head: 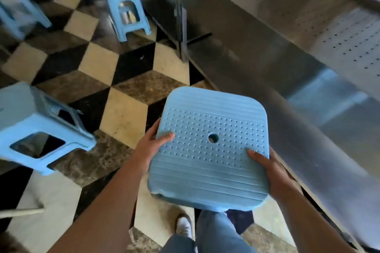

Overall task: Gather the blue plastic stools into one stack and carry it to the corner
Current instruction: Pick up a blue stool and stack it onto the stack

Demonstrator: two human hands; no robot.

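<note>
I hold a blue plastic stool (209,146) in front of me, its dotted seat with a centre hole facing up. My left hand (152,144) grips its left edge, thumb on the seat. My right hand (269,168) grips its right edge, thumb on top. What lies under the seat is hidden. Another blue stool (35,127) stands on the floor at the left. A third (125,6) stands farther off near the table leg. More blue stools (18,4) show at the top left, blurred.
A long steel table (277,33) runs along the right side, its leg (182,26) standing on the checkered tile floor (123,117). A pale bar (22,211) lies low at the left. My legs and one shoe (184,226) are below the stool.
</note>
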